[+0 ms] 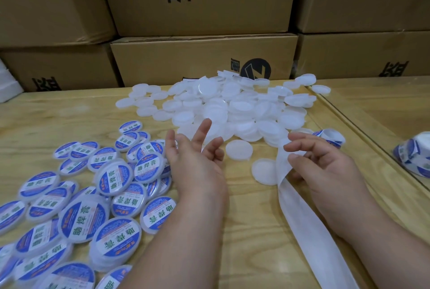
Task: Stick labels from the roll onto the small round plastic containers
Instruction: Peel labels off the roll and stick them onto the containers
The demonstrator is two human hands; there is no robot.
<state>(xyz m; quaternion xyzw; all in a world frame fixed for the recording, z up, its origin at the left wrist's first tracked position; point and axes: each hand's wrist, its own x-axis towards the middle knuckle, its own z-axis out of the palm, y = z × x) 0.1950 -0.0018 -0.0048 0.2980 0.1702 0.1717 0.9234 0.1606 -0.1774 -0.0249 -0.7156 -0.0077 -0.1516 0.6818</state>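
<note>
Pinching bare backing strip, right hand; labelled containers read 助焊膏.

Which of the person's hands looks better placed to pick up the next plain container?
The left hand, probably. It is open, holds nothing, and hovers just beside a lone unlabelled container. The right hand is busy: its fingers pinch the white backing strip.

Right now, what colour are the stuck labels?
Blue and white labels with green characters, clearest in the head view.
</note>
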